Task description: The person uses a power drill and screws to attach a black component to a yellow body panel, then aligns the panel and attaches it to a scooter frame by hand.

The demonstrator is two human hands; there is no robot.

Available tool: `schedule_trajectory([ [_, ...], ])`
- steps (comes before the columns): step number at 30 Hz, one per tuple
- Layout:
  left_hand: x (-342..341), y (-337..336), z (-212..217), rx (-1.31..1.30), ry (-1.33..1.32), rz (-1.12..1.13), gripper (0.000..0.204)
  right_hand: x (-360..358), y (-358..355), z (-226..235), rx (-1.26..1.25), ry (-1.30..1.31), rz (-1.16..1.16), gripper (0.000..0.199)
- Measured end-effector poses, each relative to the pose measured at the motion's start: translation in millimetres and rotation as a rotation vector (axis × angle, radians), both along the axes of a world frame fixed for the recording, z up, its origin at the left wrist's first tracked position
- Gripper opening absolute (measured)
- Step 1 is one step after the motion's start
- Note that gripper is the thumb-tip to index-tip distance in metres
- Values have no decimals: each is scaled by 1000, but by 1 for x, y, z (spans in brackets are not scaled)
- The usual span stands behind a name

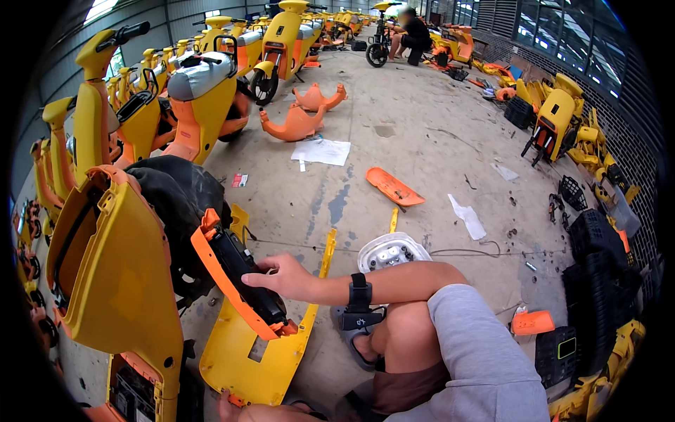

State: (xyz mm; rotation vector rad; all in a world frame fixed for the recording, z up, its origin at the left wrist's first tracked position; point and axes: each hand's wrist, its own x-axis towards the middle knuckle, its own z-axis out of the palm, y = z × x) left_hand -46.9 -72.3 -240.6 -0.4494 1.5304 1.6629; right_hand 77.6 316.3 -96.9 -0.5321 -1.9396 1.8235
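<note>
Head view shows the orange-rimmed black scooter part held up in front of the stripped yellow scooter body, tilted, its lower end just above the yellow panel that lies on the concrete floor. The right hand (wrist strapped with a black band) reaches across from the right and closes its fingers over the part's black face, thumb on top. The left hand shows only at the bottom edge, touching the lower rim of the yellow panel; whether it grips or merely rests there I cannot tell. By my judgement the stripping is well along: the panel is already off and on the floor, and the orange-rimmed part looks nearly free, though its far end, hidden behind the black seat, may still be attached. Around it lie a white housing, a loose orange board and sheets of paper. Rows of yellow scooters stand left, black crates right, and another person crouches far back.
</note>
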Motion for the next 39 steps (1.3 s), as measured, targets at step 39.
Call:
schedule_trajectory([
  [39,-19,21,-28,258,379,-52,62,11,17,56,165,89,-195,47],
])
